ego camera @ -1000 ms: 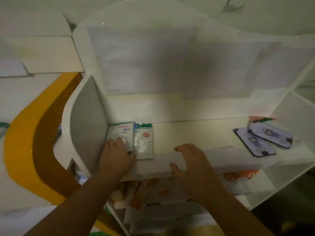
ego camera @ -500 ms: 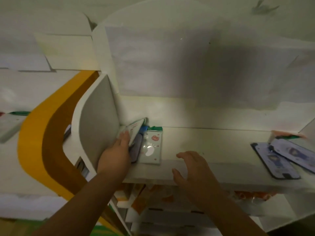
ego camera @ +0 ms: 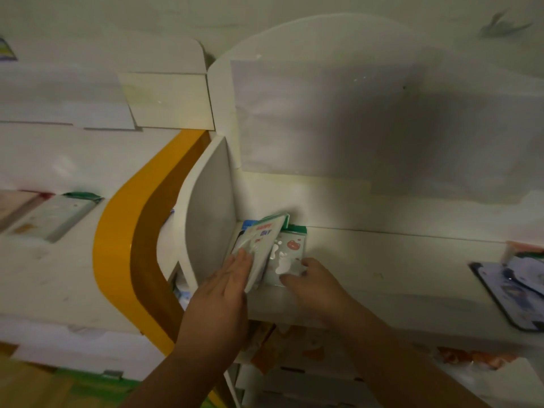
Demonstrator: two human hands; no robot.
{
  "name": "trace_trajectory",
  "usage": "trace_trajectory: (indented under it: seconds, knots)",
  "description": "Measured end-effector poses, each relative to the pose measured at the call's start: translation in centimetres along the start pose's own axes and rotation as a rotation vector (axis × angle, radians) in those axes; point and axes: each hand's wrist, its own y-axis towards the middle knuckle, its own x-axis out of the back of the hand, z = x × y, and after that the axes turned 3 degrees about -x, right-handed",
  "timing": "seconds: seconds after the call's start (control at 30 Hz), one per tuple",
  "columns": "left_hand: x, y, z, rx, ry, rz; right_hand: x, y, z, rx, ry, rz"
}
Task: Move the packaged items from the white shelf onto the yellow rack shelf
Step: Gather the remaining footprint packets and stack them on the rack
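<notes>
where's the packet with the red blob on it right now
Head view, left end of the white shelf: the packet lies flat beside the tilted pack, the right hand gripping its near edge.

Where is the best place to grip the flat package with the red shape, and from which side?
Probably its near edge, from the front. The package with the red shape lies flat on the white shelf; the tilted package covers its left side, and the right hand already touches that near edge.
</notes>
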Motion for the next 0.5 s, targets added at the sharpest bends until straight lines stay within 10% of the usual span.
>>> trace_trajectory:
  seconds: [0.17, 0.5]
  knots:
    - [0.1, -0.5, 0.7, -0.034, -0.071, -0.011, -0.7, 1.8, 0.6, -0.340, 0.750, 0.031]
    - [0.8, -0.6, 1.3, -0.091, -0.095, -0.034, -2.2, 3.4, 1.5, -0.472, 0.972, 0.175]
